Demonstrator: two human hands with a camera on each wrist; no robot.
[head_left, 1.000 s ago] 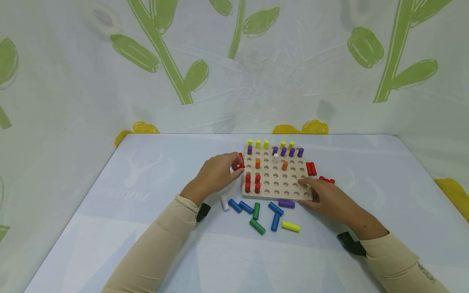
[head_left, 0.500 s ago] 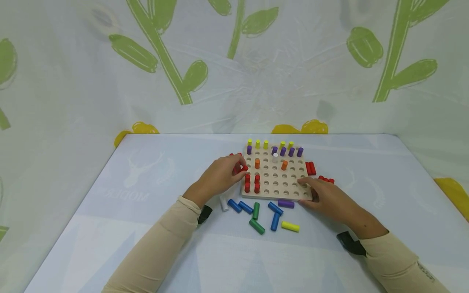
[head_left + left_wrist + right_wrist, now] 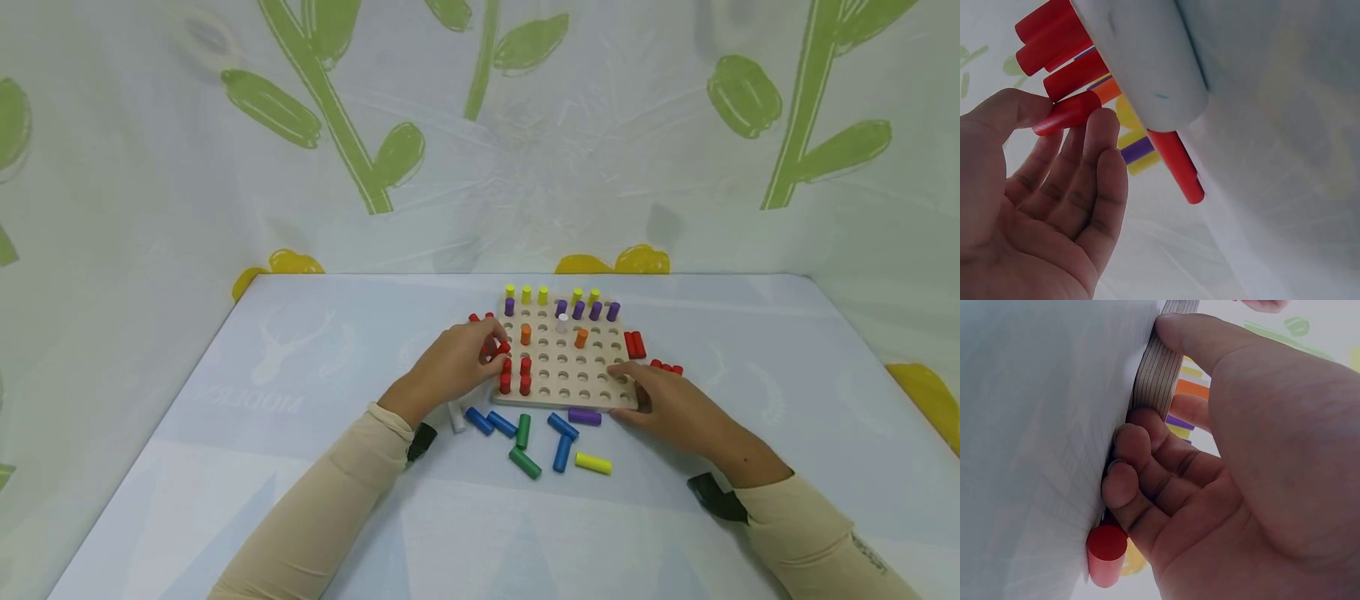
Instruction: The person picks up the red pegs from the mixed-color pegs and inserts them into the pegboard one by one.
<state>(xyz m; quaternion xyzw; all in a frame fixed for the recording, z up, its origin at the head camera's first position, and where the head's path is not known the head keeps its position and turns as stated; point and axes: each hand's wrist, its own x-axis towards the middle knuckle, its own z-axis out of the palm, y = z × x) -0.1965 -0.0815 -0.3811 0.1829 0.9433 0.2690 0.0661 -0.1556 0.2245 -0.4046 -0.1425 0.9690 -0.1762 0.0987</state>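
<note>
My left hand pinches a red peg between thumb and fingertips, close over the left edge of the wooden pegboard. In the left wrist view the peg lies tilted near several standing red pegs. My right hand grips the board's near right corner. Its thumb presses the layered edge, and the other fingers wrap round the corner. Standing in the board are yellow pegs at the back, purple pegs, orange pegs, a white peg and red pegs at front left.
Loose blue pegs, green pegs, a purple peg, a yellow peg and a white peg lie before the board. More red pegs lie to its right; others, partly hidden, lie beyond my left hand.
My left hand has moved slightly right and toward me with the red peg, from beside the board to over its left edge. My right hand stays at the corner.
</note>
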